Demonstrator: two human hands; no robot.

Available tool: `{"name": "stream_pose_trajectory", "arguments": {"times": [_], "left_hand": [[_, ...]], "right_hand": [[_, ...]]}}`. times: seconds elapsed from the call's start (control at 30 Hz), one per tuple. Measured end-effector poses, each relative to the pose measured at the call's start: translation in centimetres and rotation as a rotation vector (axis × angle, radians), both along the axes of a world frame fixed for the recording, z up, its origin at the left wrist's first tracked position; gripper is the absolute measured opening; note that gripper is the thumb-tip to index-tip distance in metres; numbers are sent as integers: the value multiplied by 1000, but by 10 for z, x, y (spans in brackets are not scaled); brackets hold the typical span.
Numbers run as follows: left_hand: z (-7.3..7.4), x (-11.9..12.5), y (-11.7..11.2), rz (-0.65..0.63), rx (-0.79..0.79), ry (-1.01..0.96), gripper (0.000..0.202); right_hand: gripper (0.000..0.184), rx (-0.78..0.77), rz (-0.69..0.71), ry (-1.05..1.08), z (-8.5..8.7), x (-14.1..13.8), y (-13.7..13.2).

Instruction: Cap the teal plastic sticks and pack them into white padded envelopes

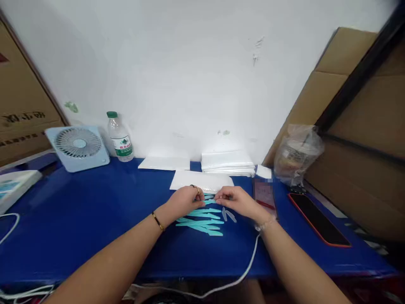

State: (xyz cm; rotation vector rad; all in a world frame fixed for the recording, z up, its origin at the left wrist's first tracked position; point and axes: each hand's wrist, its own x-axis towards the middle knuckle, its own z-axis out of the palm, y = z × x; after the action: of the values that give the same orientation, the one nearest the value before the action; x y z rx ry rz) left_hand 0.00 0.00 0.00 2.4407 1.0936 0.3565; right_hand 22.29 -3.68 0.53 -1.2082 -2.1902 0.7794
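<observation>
Both my hands meet over the middle of a blue table (95,219). My left hand (185,200), with a ring and a bracelet, is closed in a pinch on one end of a thin teal strip (209,198). My right hand (237,200) pinches the other end of the same strip. Just below them lies a small pile of several teal strips (201,221), fanned out on the table. Two small clear pieces (228,215) lie to the right of the pile.
White flat bags (202,180) and a stack of them (228,162) lie behind my hands. A small fan (77,145) and a water bottle (120,137) stand at the back left. Two phones (318,219) (264,194), a bagged cup (295,154), cardboard boxes and a white cable (249,261) surround the work area.
</observation>
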Motion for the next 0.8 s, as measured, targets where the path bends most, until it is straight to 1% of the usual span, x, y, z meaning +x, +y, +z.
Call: {"name": "stream_pose_trajectory", "arguments": {"times": [0.07,0.1,0.17,0.2,0.27,0.33,0.43,0.53,0.6,0.63,0.67,0.73,0.8], "left_hand": [[0,-4,2,50,75,-25,20],[1,-6,3,60,102,-30,24],[3,-8,2,47,134,-29,30],[5,-9,1,23,136,-19,31],[8,-9,-2,-39,116,28,29],[10,-7,-6,-73,86,83,26],[9,-4,-10,-52,52,124,15],[7,-3,-12,-51,-3,111,13],[6,-4,-12,-47,-44,86,14],[6,-5,-11,-36,-63,69,15],[5,-6,-10,-21,-83,45,16],[5,-6,-8,23,-119,-36,20],[4,-5,-6,78,-150,-145,25]], "right_hand": [[20,117,-182,-27,3,18,4],[20,151,-250,-50,4,26,6],[17,182,-355,-119,5,40,8],[15,168,-378,-165,5,45,8],[11,95,-365,-255,2,50,8],[8,33,-323,-309,-2,48,8],[7,-9,-284,-320,-8,42,8],[5,-56,-268,-295,-10,40,7],[4,-61,-282,-225,-8,40,6],[7,-59,-298,-147,-6,40,6],[12,-59,-317,-36,-4,39,5],[22,-60,-364,259,0,34,5],[27,-54,-418,543,4,25,4]]}}
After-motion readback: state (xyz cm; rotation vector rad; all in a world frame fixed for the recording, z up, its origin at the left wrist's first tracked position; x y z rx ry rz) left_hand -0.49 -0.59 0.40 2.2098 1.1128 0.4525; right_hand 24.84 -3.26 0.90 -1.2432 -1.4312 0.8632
